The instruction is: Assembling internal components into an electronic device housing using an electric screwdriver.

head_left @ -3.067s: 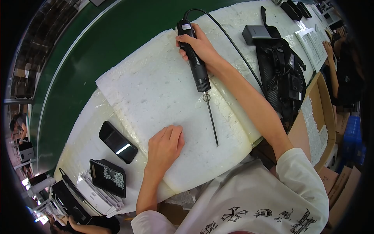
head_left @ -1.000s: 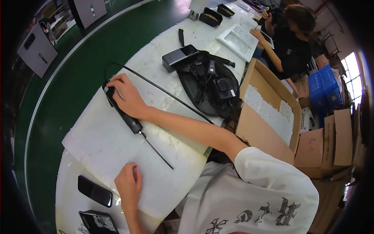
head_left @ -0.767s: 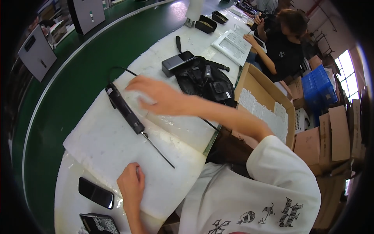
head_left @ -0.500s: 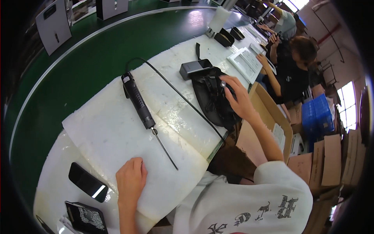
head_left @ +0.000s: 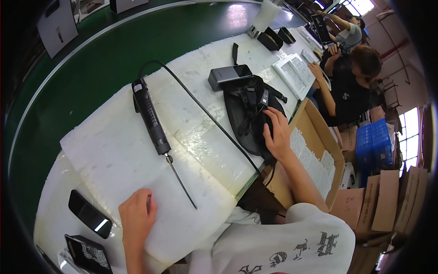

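My left hand (head_left: pixel 138 214) rests on the white padded work surface (head_left: pixel 109 150), its fingers curled in a loose fist. Ahead of it lies a black electric screwdriver (head_left: pixel 150 118) with a long thin bit pointing toward me. My right hand (head_left: pixel 278 137) is at the near right side of a black mesh pouch (head_left: pixel 237 116), fingers apart and fingertips touching it. A bundled black cable with an adapter (head_left: pixel 248 102) lies on the pouch. Against the pouch's far end stands a grey box-shaped device (head_left: pixel 228 76) with a dark glossy top.
A phone (head_left: pixel 90 213) and a black patterned box (head_left: pixel 87 255) lie left of my left hand. An open carton (head_left: pixel 335 171) stands at my right. A co-worker (head_left: pixel 353 84) sits beyond it by a white panel (head_left: pixel 295 75). The screwdriver's cord (head_left: pixel 200 105) crosses the surface.
My right hand has drawn back toward me from over the cable to the pouch's near side. My left hand stays curled on the surface. The whole view has shifted slightly.
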### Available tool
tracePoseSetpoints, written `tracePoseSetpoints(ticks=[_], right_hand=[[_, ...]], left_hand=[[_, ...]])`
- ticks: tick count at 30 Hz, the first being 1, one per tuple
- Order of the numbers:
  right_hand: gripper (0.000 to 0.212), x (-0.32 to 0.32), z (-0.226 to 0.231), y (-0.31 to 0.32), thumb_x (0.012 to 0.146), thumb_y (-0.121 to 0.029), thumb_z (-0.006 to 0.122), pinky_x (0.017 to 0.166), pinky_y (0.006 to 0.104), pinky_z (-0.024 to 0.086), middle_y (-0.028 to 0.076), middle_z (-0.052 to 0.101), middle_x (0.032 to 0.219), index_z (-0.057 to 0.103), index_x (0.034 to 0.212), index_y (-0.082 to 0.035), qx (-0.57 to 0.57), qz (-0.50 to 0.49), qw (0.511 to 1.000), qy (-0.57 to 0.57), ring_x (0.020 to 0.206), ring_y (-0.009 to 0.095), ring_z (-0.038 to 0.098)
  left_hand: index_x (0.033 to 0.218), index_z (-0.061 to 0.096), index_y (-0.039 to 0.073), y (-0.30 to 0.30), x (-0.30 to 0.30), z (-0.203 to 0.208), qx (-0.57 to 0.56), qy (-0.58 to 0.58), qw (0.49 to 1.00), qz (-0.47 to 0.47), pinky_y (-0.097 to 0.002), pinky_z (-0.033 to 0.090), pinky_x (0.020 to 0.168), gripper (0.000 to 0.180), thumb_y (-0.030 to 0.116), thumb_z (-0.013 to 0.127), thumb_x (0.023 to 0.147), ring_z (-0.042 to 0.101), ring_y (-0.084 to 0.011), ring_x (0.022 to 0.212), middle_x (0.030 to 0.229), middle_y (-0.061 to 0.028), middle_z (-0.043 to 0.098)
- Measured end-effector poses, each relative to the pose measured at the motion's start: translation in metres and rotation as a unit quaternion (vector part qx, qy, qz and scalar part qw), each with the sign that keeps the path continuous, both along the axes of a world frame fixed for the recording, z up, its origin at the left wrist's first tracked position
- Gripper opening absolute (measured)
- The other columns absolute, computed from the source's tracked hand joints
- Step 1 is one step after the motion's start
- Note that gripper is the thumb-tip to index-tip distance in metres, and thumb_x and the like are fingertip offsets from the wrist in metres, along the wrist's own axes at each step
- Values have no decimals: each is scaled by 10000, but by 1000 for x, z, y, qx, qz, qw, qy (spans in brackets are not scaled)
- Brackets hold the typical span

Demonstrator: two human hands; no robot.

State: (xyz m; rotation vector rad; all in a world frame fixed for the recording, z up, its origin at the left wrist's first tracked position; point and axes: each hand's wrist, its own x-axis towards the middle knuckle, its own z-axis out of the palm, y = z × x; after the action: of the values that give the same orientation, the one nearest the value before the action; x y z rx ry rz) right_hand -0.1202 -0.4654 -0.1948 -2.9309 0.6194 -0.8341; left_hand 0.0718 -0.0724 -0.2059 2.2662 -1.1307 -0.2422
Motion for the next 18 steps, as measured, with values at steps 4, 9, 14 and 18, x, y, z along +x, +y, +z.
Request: tracePoseSetpoints(ticks=[4, 9, 14, 18], right_hand=[[402, 0, -1, -2, 837, -147, 616, 983, 427, 414, 167, 564, 1225, 579, 1211, -5, 18, -9, 1000, 3, 1113, 365, 543], [471, 4, 8, 4, 790, -188, 660, 973, 430, 421, 173, 552, 1205, 575, 1219, -13, -27, -6, 999, 45, 1120, 381, 520], [462, 7, 15, -9, 754, -190, 683, 919, 450, 437, 166, 551, 1124, 577, 1169, -16, -20, 47, 993, 109, 1036, 364, 537], [396, 9, 19, -15, 768, -154, 648, 893, 441, 445, 176, 537, 1059, 571, 1134, -25, 31, 50, 991, 118, 998, 372, 542]], left_hand=[[906, 574, 39, -3, -1, -1, -10, 16, 1000, 16, -380, 442, 552, 119, 23, 652, 818, 558, -277, 574, 698, -107, 572], [888, 565, 32, -4, -2, -1, -30, 32, 999, 30, -357, 394, 506, 98, 18, 641, 828, 490, -239, 490, 605, -101, 501], [883, 560, 32, -2, 0, 2, -19, 37, 999, 29, -343, 383, 496, 97, 8, 640, 834, 483, -228, 482, 599, -100, 496], [888, 561, 26, 0, 3, 2, -38, 39, 998, 24, -340, 382, 495, 85, 0, 631, 847, 480, -224, 483, 600, -99, 498]])
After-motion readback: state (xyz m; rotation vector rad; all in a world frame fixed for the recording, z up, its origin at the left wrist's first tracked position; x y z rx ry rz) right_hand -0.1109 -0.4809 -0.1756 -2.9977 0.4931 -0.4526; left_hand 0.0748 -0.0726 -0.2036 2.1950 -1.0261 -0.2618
